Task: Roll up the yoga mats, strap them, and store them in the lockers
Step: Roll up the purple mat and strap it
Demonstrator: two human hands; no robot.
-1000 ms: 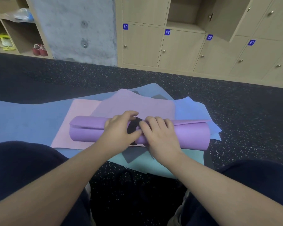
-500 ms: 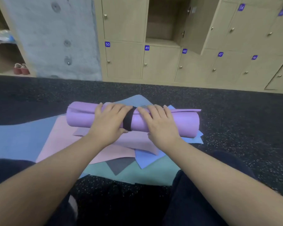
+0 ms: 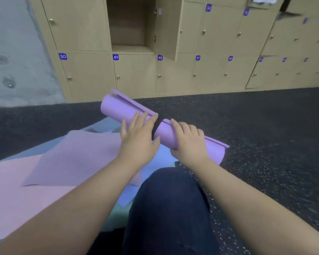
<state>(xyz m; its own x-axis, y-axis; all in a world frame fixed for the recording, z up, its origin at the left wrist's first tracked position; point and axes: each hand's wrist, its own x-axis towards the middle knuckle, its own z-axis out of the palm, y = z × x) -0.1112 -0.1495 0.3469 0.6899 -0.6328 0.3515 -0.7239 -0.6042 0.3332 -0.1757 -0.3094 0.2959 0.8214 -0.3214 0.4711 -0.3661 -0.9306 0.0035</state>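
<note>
Strapped purple rolled mat [image 3: 118, 109] gripped by left hand [image 3: 138, 138] and right hand [image 3: 188, 142], open locker [image 3: 129, 24] bare inside

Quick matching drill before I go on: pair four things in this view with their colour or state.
Things:
1. rolled yoga mat
2. strap
3. locker above number 49
4. locker 50

States:
A. door closed
B. purple, held in both hands
C. door open, interior visible
D. dark band around the roll's middle

Pairs: 1-B, 2-D, 3-C, 4-A

The left hand and right hand grip the roll on either side of the strap.
</note>
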